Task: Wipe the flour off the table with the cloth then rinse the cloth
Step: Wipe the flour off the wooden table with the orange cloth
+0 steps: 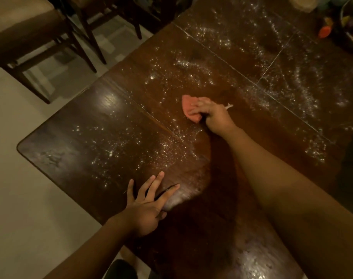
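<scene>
Left hand (145,210) flat, fingers spread, on glossy dark wooden surface (103,117); right hand (213,112) gripping crumpled pink cloth (188,109). Grainy white flour (193,66) streaks. Pale floor (20,198), dark chairs (30,37).

I am looking down into what I take for a home dining room. A long dark-brown polished wooden table (115,109), with seams between its leaves, fills most of my view and is dusted with scattered white flour (191,65). Off its far left side, dark wooden dining chairs with tan padded seats (26,25) stand on a pale smooth floor (20,208). At the far right corner sits a dark round bowl (352,44) holding colourful items I cannot make out. The light is warm and dim.
</scene>
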